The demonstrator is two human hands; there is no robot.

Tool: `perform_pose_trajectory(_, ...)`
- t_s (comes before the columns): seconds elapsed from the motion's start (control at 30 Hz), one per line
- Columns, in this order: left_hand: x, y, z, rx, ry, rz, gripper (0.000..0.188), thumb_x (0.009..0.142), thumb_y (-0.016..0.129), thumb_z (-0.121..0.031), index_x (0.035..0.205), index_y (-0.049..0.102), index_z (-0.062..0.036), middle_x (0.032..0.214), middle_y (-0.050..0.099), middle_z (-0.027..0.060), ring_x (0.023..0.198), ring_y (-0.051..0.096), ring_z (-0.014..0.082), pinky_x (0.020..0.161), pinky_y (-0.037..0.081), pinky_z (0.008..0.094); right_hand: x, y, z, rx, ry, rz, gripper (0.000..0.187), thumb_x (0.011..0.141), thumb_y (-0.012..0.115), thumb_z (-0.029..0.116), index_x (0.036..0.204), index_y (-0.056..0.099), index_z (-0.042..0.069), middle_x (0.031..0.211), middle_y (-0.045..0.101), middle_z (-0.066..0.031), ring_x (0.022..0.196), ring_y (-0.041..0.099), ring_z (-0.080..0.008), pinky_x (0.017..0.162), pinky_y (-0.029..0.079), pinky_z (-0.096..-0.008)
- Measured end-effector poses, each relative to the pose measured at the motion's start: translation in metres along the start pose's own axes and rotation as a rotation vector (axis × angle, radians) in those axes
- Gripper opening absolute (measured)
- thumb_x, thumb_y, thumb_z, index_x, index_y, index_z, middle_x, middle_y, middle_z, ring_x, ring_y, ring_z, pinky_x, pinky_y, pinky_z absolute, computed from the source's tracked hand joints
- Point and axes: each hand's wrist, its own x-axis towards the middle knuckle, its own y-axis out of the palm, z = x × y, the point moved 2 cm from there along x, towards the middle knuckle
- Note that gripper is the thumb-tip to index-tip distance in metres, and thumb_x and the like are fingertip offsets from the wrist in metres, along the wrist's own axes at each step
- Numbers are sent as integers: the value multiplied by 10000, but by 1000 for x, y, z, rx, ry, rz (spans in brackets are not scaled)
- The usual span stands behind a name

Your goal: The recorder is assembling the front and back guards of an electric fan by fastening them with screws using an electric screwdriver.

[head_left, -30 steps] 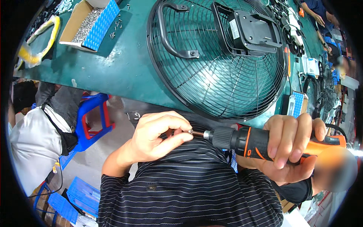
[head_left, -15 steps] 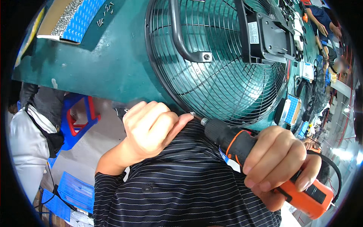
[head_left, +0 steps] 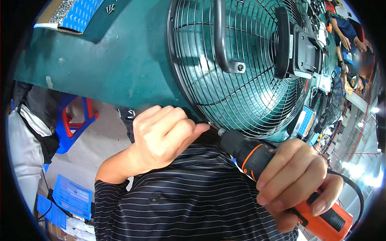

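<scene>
My right hand [head_left: 295, 178] is wrapped round an orange and black electric screwdriver [head_left: 252, 154] with a black cord. Its bit points left toward my left hand [head_left: 163, 136], whose fingers are curled in. At the left thumb's tip a small shiny screw [head_left: 209, 123] meets the end of the bit; the fingertips behind it are hidden. Just beyond both hands, a round black wire fan guard [head_left: 225, 96] lies on the green table [head_left: 108, 72]. A bent metal tube [head_left: 220, 40] and a black bracket-like box [head_left: 303, 52] sit on the guard.
An open carton of screws [head_left: 78, 16] stands at the far left, with a few loose screws [head_left: 110, 9] beside it. A blue and red stool [head_left: 72, 124] and blue plastic baskets [head_left: 72, 197] are on the floor at left. Other people [head_left: 348, 36] work at far right.
The fan guard and table have shifted right in view, and the screw carton has slid toward the upper left. Both hands keep nearly the same pose, with bit and screw together.
</scene>
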Motion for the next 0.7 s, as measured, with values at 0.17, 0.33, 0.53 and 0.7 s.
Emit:
perform_pose_trajectory(0.17, 0, 1, 2, -10, -11, 6, 395, 594, 903, -136, 688, 522, -92, 609, 504, 14, 480, 475, 178, 440, 303, 307, 3, -1, -1, -15, 34, -19, 429, 817, 768, 94, 1155, 508, 52, 756, 654, -60, 571, 680, -158, 534, 580, -250)
perform_pose_trajectory(0.33, 1, 1, 3, -15, 4, -15, 401, 582, 901, -143, 690, 518, -92, 613, 496, 18, 478, 472, 186, 435, 304, 309, 13, -8, -2, 97, 131, 142, 410, 789, 767, 40, 1121, 528, 55, 742, 669, -77, 583, 687, -185, 542, 591, -279)
perform_pose_trajectory(0.53, 7, -6, 2, -7, 7, 7, 386, 581, 896, -142, 719, 542, -79, 631, 500, 31, 487, 481, 207, 434, 339, 327, 18, -1, -9, 166, 128, 213, 381, 749, 782, -9, 1054, 560, 45, 730, 678, -101, 590, 683, -209, 547, 590, -303)
perform_pose_trajectory(0.7, 40, -44, 7, 211, 180, -9, 626, 524, 875, -130, 1092, 621, -60, 1136, 598, 156, 959, 611, 351, 775, 516, 426, 21, 2, -8, 238, 98, 297, 287, 693, 793, -69, 903, 632, 43, 689, 657, -98, 574, 658, -207, 535, 556, -303)
